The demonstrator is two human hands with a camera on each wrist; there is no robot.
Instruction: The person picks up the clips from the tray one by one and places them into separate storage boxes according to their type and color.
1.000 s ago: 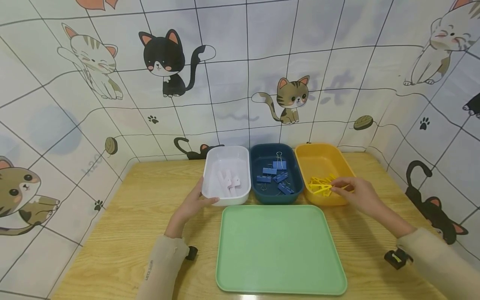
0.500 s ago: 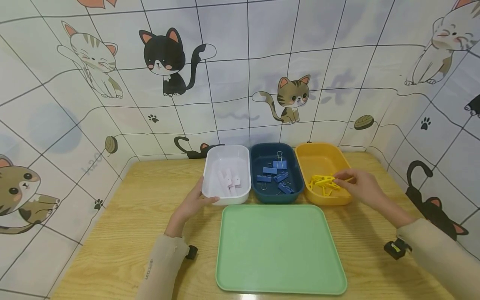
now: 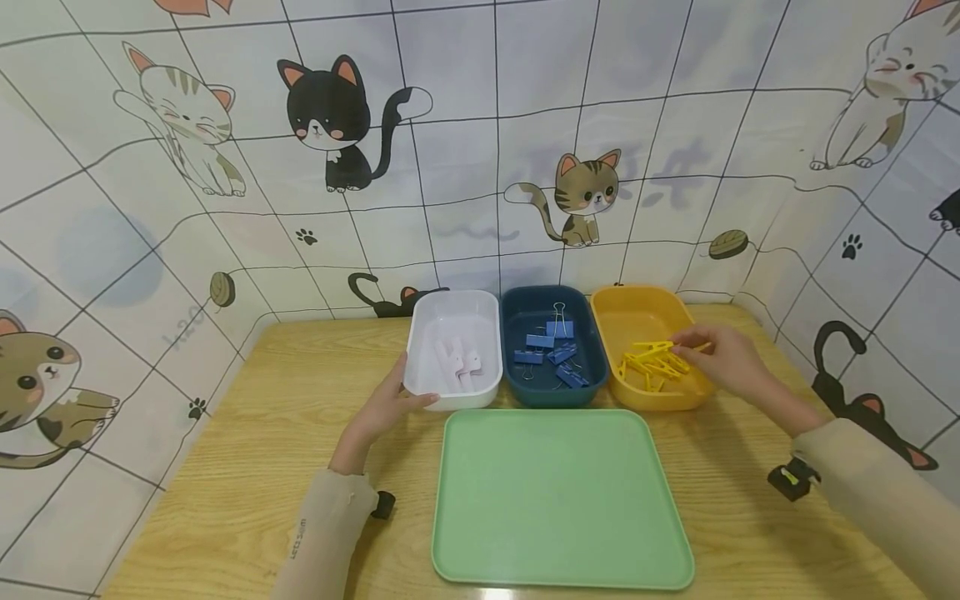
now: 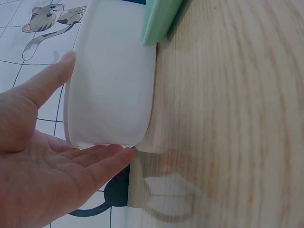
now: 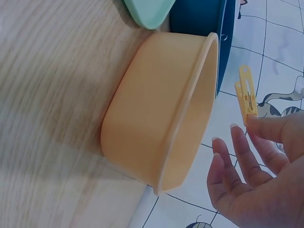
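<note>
My right hand (image 3: 723,358) pinches a yellow clothespin (image 5: 246,97) between thumb and index finger, the other fingers loosely bent. The clothespin is raised above the near part of the yellow bin (image 3: 637,308), where several more yellow clothespins (image 3: 648,367) lie in a pile. At the left, my left hand (image 3: 385,408) touches the near-left corner of the white bin (image 3: 453,312) with fairly straight fingers and thumb. Inside that bin lie several pale clips (image 3: 457,362). Between the two, a dark blue bin (image 3: 536,304) holds several blue binder clips (image 3: 561,354).
A green tray (image 3: 558,500) lies on the wooden table (image 3: 315,367) in front of the bins, close to their near walls. Behind the bins rises a wall covering (image 3: 465,167) printed with cats. Dark devices (image 3: 793,481) are strapped at both wrists.
My right hand has lifted a yellow clothespin slightly up from the pile, moving a little to the right and back. The left hand and the bins have stayed put.
</note>
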